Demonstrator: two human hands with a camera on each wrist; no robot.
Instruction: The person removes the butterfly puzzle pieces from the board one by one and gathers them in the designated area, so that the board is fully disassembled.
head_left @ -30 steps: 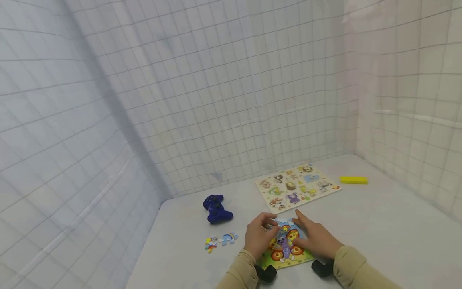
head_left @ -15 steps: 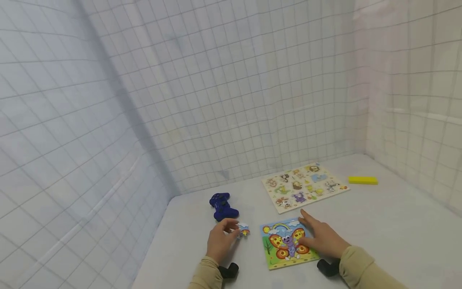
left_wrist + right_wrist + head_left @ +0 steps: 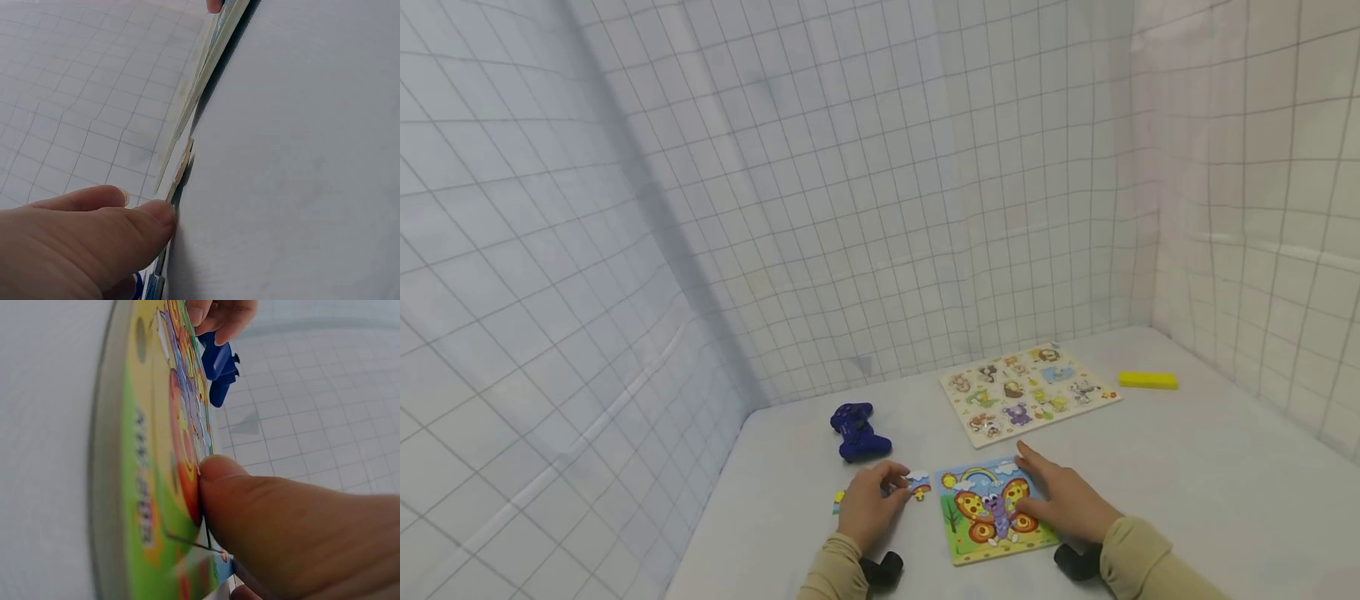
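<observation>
A square butterfly puzzle board [image 3: 966, 533] lies flat, with its picture facing up. My right hand [image 3: 1071, 504] rests at its right side; in the right wrist view the thumb [image 3: 250, 503] lies on the printed face. To the left of the board, my left hand [image 3: 867, 508] pinches a small puzzle piece [image 3: 919, 485] low at the table, its cloud and rainbow print showing past the fingertips. In the left wrist view the thumb [image 3: 140, 228] meets the piece's thin edge. Another yellow-and-green puzzle piece [image 3: 838, 500] shows partly behind the left hand.
A dark blue game controller [image 3: 859, 433] lies beyond the left hand. At the back sits a larger animal puzzle board [image 3: 958, 410], with a yellow block [image 3: 1148, 381] to its right. Grid-patterned white curtains [image 3: 865, 208] enclose the table [image 3: 1195, 492] at the back and sides.
My left hand has left the butterfly board, gone left to the loose pieces, then shifted slightly right along with one piece. The right hand has stayed on the board.
</observation>
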